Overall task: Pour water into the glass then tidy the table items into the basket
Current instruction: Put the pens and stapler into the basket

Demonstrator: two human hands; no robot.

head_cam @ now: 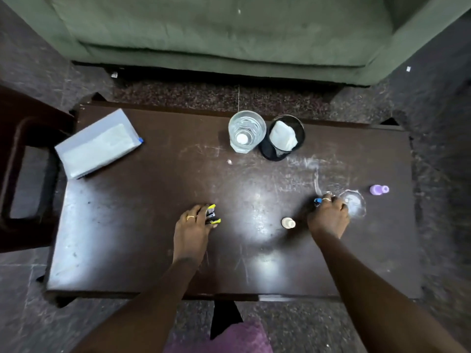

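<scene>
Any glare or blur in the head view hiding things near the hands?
Head view: overhead light glares off the dark wooden table between the hands; the clear plastic bottle beside the right hand looks washed out; frame edges smear and bend from the wide lens.

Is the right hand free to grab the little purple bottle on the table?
Probably not yet: the right hand looks closed on a small blue item. The purple bottle lies just beyond it, with only a clear plastic bottle in between.

Water-filled glass [246, 131] touching black mesh basket [281, 141].
</scene>
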